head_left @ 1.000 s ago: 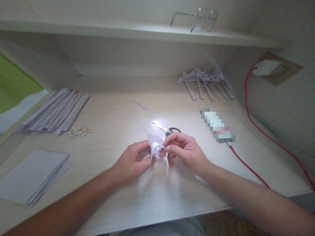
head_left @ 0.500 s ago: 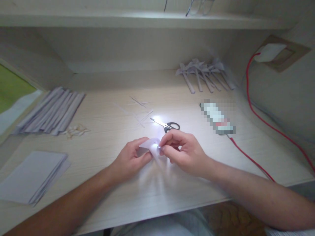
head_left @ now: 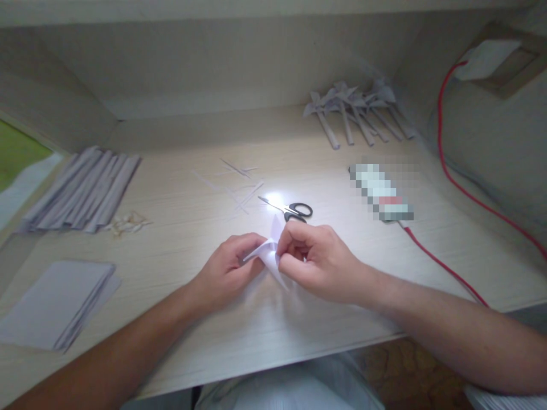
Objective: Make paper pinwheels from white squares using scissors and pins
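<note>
Both hands were pinched on a small folded white paper piece (head_left: 270,253) just in front of the black-handled scissors (head_left: 287,209) — left hand (head_left: 228,270) and right hand (head_left: 314,259) mid-fold, looked half-shaped — finished grey paper pinwheels (head_left: 356,111) piled far behind the scissors.

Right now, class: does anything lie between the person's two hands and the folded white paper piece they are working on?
Nothing visible does. The left hand and right hand both already pinch the folded paper piece directly. The scissors lie on the desk just beyond, apart from the grip.
</note>
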Available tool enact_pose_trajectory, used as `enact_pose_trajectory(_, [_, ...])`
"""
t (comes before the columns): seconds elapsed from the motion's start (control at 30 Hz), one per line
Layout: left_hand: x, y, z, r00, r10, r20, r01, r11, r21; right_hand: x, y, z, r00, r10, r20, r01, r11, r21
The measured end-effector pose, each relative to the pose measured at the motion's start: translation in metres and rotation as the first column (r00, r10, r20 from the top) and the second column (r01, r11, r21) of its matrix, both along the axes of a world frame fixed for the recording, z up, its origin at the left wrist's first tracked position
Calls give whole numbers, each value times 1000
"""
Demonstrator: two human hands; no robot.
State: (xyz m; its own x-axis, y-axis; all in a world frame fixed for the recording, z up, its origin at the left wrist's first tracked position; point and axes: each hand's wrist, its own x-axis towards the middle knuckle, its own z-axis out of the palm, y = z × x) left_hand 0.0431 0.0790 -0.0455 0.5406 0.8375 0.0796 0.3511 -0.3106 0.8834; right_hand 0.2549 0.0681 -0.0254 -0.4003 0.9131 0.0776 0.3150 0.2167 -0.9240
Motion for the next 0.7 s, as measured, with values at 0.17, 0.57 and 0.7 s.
enact_pose_trajectory(0.17, [0, -1, 0, 1000, 19, -4, -19, 1000, 13, 0, 1, -4, 1000, 8, -30, -9, 999, -33])
enact_pose_trajectory(0.57, [-3, -13, 1, 959, 181, 216, -223, 957, 187, 3, 14, -7, 867, -20, -497, -259, 835, -485])
enact_pose_trajectory(0.7, [0, -16, 11, 931, 119, 344, -233, 921, 312, 4, 14, -6, 808, -7, -589, -382, 755, -533])
